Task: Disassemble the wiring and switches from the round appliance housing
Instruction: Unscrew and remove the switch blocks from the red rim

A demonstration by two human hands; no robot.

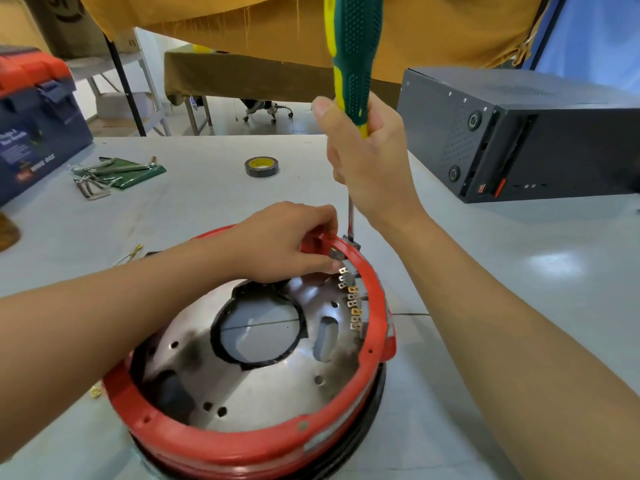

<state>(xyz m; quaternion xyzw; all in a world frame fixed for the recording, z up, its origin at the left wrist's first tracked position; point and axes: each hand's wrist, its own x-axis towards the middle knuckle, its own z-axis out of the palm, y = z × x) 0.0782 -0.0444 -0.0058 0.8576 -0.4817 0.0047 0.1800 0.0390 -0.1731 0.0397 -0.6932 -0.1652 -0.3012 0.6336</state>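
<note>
Closest to me sits the round red housing (242, 441) on the grey table (519, 289), open side up so I can reach the row of switches (353, 303) along its far-right inner wall. At the housing's far rim my left hand (287, 240) pinches the topmost switch to steady it. Just above that rim my right hand (370, 164) grips the green screwdriver (353, 60) upright, tip at that switch, I judge to pry it loose.

On the pale grey table (207, 209) I see a roll of black tape with a yellow core (261, 166), loose metal hex keys on a green pouch (114, 174), a navy toolbox with an orange lid (34, 109) and a dark grey computer case (519, 133) lying on its side.
</note>
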